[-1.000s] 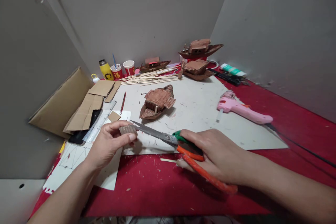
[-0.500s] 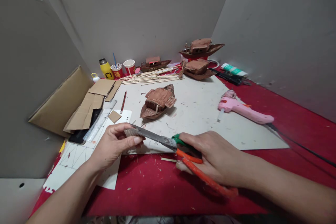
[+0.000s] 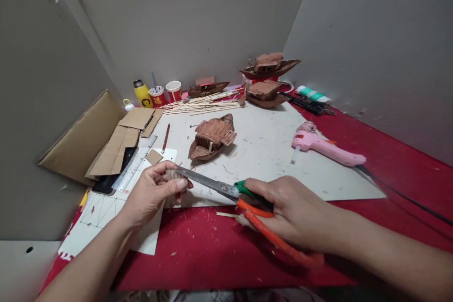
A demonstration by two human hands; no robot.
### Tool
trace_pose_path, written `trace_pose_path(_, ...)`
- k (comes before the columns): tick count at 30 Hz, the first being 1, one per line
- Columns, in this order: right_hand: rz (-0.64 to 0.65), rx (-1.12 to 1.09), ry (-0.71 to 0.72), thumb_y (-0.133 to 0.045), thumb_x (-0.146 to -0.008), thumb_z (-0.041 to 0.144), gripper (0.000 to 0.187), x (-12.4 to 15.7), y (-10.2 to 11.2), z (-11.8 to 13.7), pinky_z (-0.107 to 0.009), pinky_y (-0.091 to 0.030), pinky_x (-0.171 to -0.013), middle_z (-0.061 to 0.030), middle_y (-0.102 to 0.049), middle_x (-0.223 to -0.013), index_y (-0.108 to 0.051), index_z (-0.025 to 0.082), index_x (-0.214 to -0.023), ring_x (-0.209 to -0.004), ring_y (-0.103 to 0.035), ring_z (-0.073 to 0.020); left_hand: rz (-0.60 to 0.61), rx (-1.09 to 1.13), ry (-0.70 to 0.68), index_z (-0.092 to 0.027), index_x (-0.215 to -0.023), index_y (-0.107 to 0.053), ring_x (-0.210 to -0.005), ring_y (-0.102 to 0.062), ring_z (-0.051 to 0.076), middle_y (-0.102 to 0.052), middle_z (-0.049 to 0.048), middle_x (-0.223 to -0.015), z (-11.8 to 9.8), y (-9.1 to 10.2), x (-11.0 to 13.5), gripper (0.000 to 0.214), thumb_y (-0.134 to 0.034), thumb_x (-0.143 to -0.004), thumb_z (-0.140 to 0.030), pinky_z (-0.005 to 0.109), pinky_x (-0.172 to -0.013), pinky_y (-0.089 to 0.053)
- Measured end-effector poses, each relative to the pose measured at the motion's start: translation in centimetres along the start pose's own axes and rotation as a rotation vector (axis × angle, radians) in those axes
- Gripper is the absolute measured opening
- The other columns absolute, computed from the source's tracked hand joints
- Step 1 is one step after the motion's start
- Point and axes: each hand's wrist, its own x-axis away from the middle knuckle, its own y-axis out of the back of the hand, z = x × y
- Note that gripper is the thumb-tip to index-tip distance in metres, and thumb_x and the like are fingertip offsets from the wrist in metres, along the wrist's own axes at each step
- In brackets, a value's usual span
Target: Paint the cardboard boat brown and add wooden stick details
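My right hand (image 3: 288,214) is wrapped round the handles of a pair of scissors (image 3: 208,182), one green and one orange-red. Their blades point left and look nearly closed. My left hand (image 3: 155,191) pinches a small ridged piece of cardboard (image 3: 173,175) between thumb and fingers, and the blade tips lie along its upper edge. Whether the blades bite into it I cannot tell. Just beyond the hands a brown model boat (image 3: 212,137) with a slatted roof rests on the white board (image 3: 269,160).
A pink glue gun (image 3: 327,148) lies at right, its cable trailing off. Cardboard sheets (image 3: 115,148), a clear ruler (image 3: 134,165) and drawn paper (image 3: 102,222) are at left. Behind stand wooden sticks (image 3: 205,103), paper cups (image 3: 173,90), a yellow bottle (image 3: 142,94) and several model boats (image 3: 265,92).
Both hands stay almost in place. The scissors and cardboard piece have shifted very slightly, and the whole view has moved a touch.
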Motion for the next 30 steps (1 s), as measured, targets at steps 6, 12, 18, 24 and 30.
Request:
trace_pose_path(6,0.023,-0.03,-0.039,-0.047,-0.089,0.06,0.043,-0.1,-0.06,-0.16,-0.027,-0.017,-0.049,0.0057,-0.037,-0.048,-0.04,0.024,-0.068,-0.045,-0.027,-0.0121,-0.031,-0.037,-0.027,-0.015,-0.072,-0.068,-0.05,-0.053,0.005,-0.067,-0.0015,-0.065,0.0,0.29,-0.23,0.023,-0.086,-0.069,-0.029,0.015,-0.047,-0.044)
trace_pose_path(12,0.054,-0.057,-0.069,-0.049,-0.088,0.061,0.041,-0.23,0.34,-0.52,-0.027,-0.023,-0.051,0.0026,-0.046,-0.052,-0.046,0.023,-0.072,-0.046,-0.037,-0.014,-0.007,-0.099,-0.093,-0.015,-0.068,-0.064,-0.052,-0.05,0.006,-0.061,-0.0014,-0.065,-0.48,0.67,-0.31,0.028,-0.075,-0.082,-0.036,0.016,-0.048,-0.043)
trace_pose_path(18,0.103,-0.008,-0.061,-0.054,-0.087,0.058,0.037,-0.43,0.69,-0.37,-0.027,-0.023,-0.051,0.0011,-0.054,-0.056,-0.046,0.023,-0.077,-0.049,-0.046,-0.0166,0.147,-0.148,0.0,-0.018,-0.077,-0.062,-0.042,-0.039,0.004,-0.045,-0.0079,-0.052,-0.81,0.61,-0.1,0.023,-0.067,-0.088,-0.037,0.015,-0.041,-0.038)
trace_pose_path(24,0.124,0.035,-0.042,-0.054,-0.086,0.061,0.039,-0.43,0.89,-0.09,-0.028,-0.025,-0.053,-0.0014,-0.061,-0.068,-0.045,0.023,-0.081,-0.056,-0.052,-0.0193,0.117,-0.227,-0.002,-0.016,-0.076,-0.068,-0.041,-0.04,0.004,-0.044,-0.0078,-0.049,-0.69,0.78,-0.07,0.024,-0.074,-0.082,-0.038,0.015,-0.041,-0.037)
trace_pose_path(30,0.129,0.045,-0.039,-0.053,-0.086,0.062,0.041,-0.53,0.88,-0.05,-0.028,-0.024,-0.053,-0.0016,-0.062,-0.069,-0.044,0.023,-0.081,-0.057,-0.054,-0.0197,0.14,-0.322,-0.05,-0.019,-0.079,-0.074,-0.047,-0.042,0.005,-0.051,-0.0056,-0.056,-0.95,0.62,0.24,0.018,-0.073,-0.083,-0.037,0.015,-0.045,-0.037)
